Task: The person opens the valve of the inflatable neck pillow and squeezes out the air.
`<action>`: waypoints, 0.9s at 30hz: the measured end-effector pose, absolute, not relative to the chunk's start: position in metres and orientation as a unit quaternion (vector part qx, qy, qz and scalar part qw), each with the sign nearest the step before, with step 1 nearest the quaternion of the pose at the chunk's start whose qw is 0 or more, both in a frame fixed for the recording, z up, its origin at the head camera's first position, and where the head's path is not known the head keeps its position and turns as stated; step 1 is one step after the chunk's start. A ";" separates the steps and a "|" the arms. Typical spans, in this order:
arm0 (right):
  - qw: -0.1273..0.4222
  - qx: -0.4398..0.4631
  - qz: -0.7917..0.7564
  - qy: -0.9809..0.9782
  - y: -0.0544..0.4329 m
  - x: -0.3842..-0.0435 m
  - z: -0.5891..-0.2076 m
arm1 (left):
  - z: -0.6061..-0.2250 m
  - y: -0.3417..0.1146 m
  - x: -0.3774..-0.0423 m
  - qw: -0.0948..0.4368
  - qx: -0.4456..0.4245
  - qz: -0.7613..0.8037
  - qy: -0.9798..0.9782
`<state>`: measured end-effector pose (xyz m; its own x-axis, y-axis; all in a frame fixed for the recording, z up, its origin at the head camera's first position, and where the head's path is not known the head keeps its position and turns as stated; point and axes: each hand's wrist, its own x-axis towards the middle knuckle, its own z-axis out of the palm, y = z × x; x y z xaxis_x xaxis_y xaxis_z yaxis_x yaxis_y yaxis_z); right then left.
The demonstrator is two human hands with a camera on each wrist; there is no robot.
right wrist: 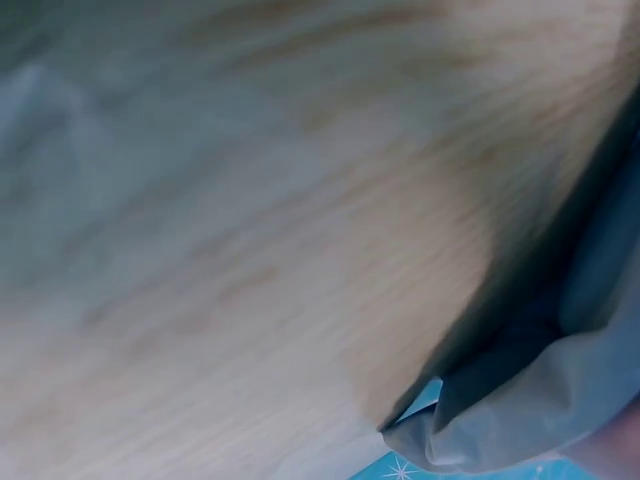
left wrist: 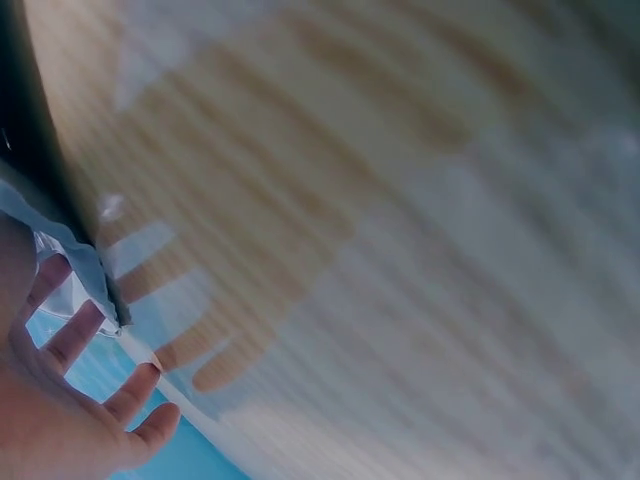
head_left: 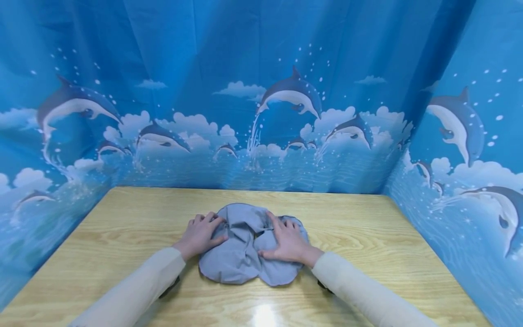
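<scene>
A crumpled grey fabric piece (head_left: 233,263) with rounded lobes and a dark edge lies on the wooden table, gathered into folds at its middle. On its left side rests my left hand (head_left: 200,236), fingers spread and thumb reaching inward. My right hand (head_left: 288,240) lies on the right part, thumb and index finger spread wide apart. In the left wrist view, the left hand's fingers (left wrist: 75,340) look fairly straight beside the cloth's edge (left wrist: 75,255). The right wrist view shows the grey fabric (right wrist: 530,400) raised in a fold; most of that hand is hidden.
The light wood-grain table (head_left: 359,231) has a glossy top with a bright reflection near its front. Blue curtains (head_left: 229,59) printed with dolphins and clouds stand along the back and both sides. Pale sleeves (head_left: 139,281) cover both forearms.
</scene>
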<state>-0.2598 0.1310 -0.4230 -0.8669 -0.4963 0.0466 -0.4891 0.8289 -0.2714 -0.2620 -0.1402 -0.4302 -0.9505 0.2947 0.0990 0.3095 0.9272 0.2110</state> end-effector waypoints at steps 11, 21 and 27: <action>0.007 -0.235 -0.145 0.961 0.133 -0.257 -0.424 | -0.429 -0.140 -0.260 0.033 -0.156 -0.112 -0.981; -0.011 -0.264 -0.095 0.960 0.138 -0.262 -0.427 | -0.430 -0.140 -0.261 0.030 -0.159 -0.113 -0.980; -0.007 -0.261 -0.090 0.961 0.138 -0.263 -0.427 | -0.431 -0.140 -0.261 0.034 -0.157 -0.113 -0.981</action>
<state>-0.2628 0.1375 -0.4268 -0.8637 -0.5003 0.0607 -0.5029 0.8478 -0.1686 -0.2612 -0.1404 -0.4313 -0.9487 0.2997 0.1011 0.3148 0.9256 0.2102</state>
